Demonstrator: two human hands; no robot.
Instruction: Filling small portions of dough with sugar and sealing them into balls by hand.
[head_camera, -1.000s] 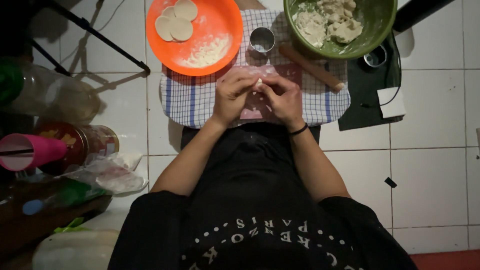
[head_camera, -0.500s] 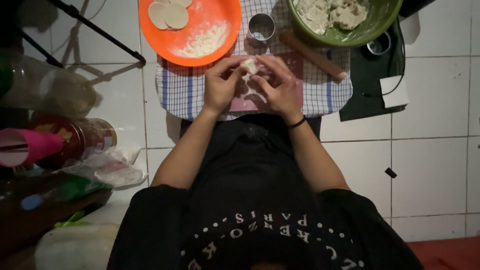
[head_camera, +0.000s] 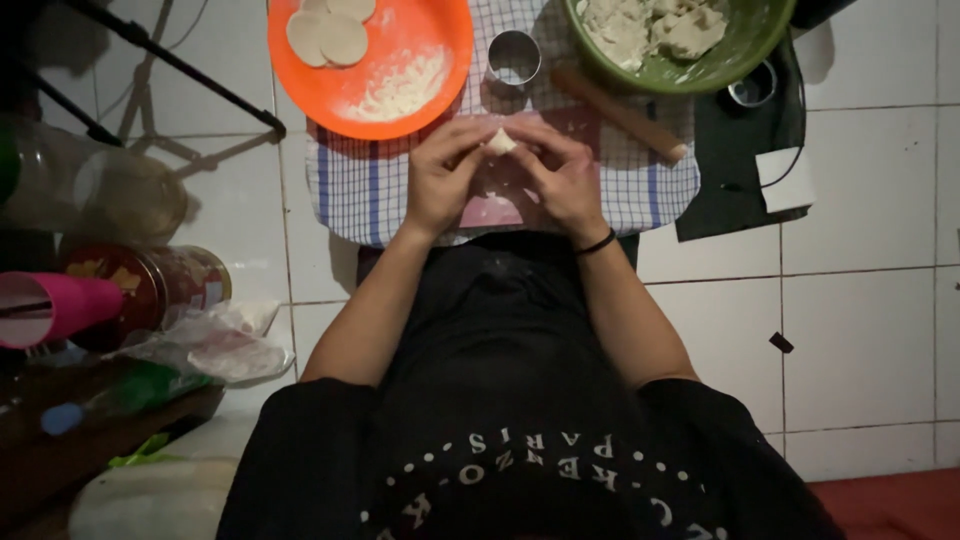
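Both my hands meet over a blue-and-white checked cloth (head_camera: 360, 190) on the tiled floor. My left hand (head_camera: 445, 180) and my right hand (head_camera: 565, 185), which wears a dark wristband, pinch a small pale piece of dough (head_camera: 500, 142) between their fingertips. A pink board (head_camera: 490, 212) lies under them. Just beyond the fingers stands a round metal cutter (head_camera: 513, 56). An orange plate (head_camera: 440, 90) at the far left carries flat dough discs (head_camera: 330, 30) and loose flour.
A wooden rolling pin (head_camera: 620, 112) lies right of the cutter, beside a green bowl (head_camera: 745, 60) of dough. A black mat (head_camera: 730, 185) sits at right. At left are a red tin (head_camera: 150, 282), a pink cup (head_camera: 55, 305), a plastic bag (head_camera: 215, 345) and a black stand leg (head_camera: 180, 70).
My hands have moved a little farther from my body, toward the cutter, and the dough piece now shows between the fingertips. The fingers keep working it.
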